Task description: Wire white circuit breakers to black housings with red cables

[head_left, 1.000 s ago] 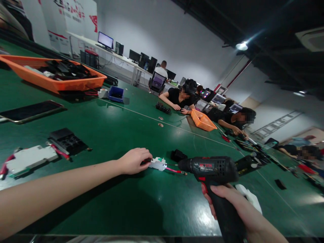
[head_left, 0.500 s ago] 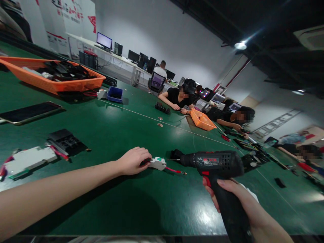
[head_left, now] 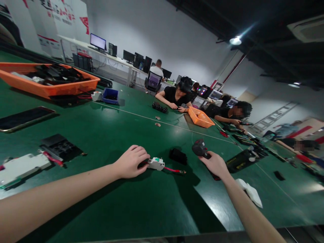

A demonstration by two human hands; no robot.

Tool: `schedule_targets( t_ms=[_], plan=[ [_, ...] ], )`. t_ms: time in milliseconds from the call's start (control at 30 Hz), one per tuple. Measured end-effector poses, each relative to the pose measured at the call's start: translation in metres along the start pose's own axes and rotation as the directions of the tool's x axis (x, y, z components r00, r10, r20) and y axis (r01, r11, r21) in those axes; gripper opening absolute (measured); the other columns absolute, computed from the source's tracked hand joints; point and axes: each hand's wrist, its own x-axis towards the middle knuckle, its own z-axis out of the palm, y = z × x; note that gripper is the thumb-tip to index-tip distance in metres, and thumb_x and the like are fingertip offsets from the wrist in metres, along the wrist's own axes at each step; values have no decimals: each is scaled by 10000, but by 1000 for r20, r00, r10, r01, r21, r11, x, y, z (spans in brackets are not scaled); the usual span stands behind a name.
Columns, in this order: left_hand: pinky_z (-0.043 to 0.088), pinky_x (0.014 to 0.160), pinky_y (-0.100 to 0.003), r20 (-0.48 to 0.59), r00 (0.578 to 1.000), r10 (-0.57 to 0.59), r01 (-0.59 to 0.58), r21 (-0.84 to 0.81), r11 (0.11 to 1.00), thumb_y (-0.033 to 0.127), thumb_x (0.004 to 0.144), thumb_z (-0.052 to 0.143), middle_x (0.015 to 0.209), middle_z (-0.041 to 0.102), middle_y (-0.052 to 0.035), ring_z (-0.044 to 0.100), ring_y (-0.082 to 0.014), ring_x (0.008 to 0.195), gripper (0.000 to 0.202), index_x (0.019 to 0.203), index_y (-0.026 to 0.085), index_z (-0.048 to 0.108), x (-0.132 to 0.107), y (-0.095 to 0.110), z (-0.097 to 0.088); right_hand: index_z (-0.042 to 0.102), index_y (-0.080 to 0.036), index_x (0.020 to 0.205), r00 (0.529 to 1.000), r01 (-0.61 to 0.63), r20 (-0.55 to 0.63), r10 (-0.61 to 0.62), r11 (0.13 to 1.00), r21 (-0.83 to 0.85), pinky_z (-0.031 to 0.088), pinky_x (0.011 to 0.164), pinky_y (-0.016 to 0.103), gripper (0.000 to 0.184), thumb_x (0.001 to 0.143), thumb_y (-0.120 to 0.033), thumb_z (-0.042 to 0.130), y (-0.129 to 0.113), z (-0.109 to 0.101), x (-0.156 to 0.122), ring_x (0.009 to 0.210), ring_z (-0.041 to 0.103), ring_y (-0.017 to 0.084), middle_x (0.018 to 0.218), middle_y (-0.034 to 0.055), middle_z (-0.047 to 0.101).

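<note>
My left hand [head_left: 133, 162] is closed around the left end of a small white circuit breaker [head_left: 157, 164] with a green patch on top. From the breaker's right end a red wire [head_left: 173, 169] with a bare metal tip runs over the green table [head_left: 121, 206]. Its other end is hidden under my fingers. To the right, my right hand [head_left: 215, 164] grips a black and red cordless drill [head_left: 199, 147], whose rear end shows beyond my fingers; the bit is out of sight. Between the hands lies a small black block [head_left: 178, 156].
At left are more white breakers [head_left: 25, 167], a black part [head_left: 60, 146], a phone [head_left: 26, 118], an orange basket [head_left: 48, 89] of black parts and a blue bin [head_left: 110, 96]. A black box [head_left: 245, 159] and white crumpled piece [head_left: 250, 193] lie right. Several people sit beyond.
My right hand has carried the drill away from the breaker, farther over the table, and turned it. My left hand stays on the breaker. The view has shifted slightly.
</note>
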Motion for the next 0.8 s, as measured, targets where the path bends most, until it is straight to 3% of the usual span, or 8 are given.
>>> schedule_targets(
  t_ms=[233, 367, 433, 533, 633, 700, 800],
  plan=[
    [386, 998, -434, 6, 1000, -23, 23, -8, 1000, 390, 944, 508, 1116, 667, -51, 578, -217, 1075, 297, 1160, 220, 621, 2, 0, 0, 702, -147, 966, 984, -77, 144, 103, 982, -171, 496, 740, 370, 573, 836, -672, 512, 28, 44, 37, 933, 705, 350, 940, 180, 734],
    [404, 980, -421, 33, 999, -18, 19, -15, 1000, 389, 955, 493, 1135, 661, -57, 575, -217, 1081, 307, 1183, 217, 606, 4, 0, 2, 663, -116, 1017, 978, -67, 176, 113, 967, -247, 514, 767, 399, 579, 832, -651, 542, 35, 48, 42, 949, 693, 361, 996, 203, 701],
    [415, 968, -413, 47, 999, -16, 17, -13, 1000, 377, 957, 489, 1140, 658, -59, 572, -217, 1082, 303, 1188, 213, 598, 5, 0, 3, 627, -97, 1085, 988, -47, 127, 83, 963, -266, 519, 778, 417, 547, 846, -586, 563, 33, 46, 37, 951, 684, 362, 1033, 212, 671],
    [430, 950, -402, 45, 999, -6, 7, -2, 1000, 362, 955, 490, 1150, 653, -70, 568, -219, 1083, 305, 1197, 206, 590, 7, 1, 3, 530, -96, 1246, 983, 105, -131, -128, 980, -168, 508, 876, 454, 475, 891, -413, 542, 20, 46, 21, 1055, 636, 350, 1156, 219, 606],
    [446, 938, -384, 46, 999, -7, 6, 9, 1000, 344, 950, 496, 1155, 651, -73, 573, -214, 1076, 309, 1211, 204, 584, 9, 1, 4, 472, -158, 1318, 848, 453, -340, -406, 888, 71, 452, 1030, 450, 424, 922, -309, 496, 1, 57, 0, 1211, 545, 303, 1273, 177, 548],
    [455, 927, -372, 52, 999, -10, 10, 9, 1000, 330, 948, 498, 1148, 654, -72, 580, -209, 1065, 305, 1211, 202, 582, 10, 2, 5, 458, -191, 1350, 787, 596, -318, -529, 785, 169, 419, 1084, 460, 457, 916, -317, 526, -10, 67, -13, 1273, 494, 301, 1342, 161, 507],
    [455, 935, -374, 57, 998, -11, 10, 6, 1000, 308, 942, 503, 1146, 658, -73, 584, -207, 1066, 302, 1214, 197, 572, 12, 2, 6, 417, -233, 1426, 738, 675, -181, -650, 713, 192, 373, 1117, 517, 566, 896, -347, 580, -21, 80, -21, 1343, 424, 330, 1442, 149, 439]
  ],
)
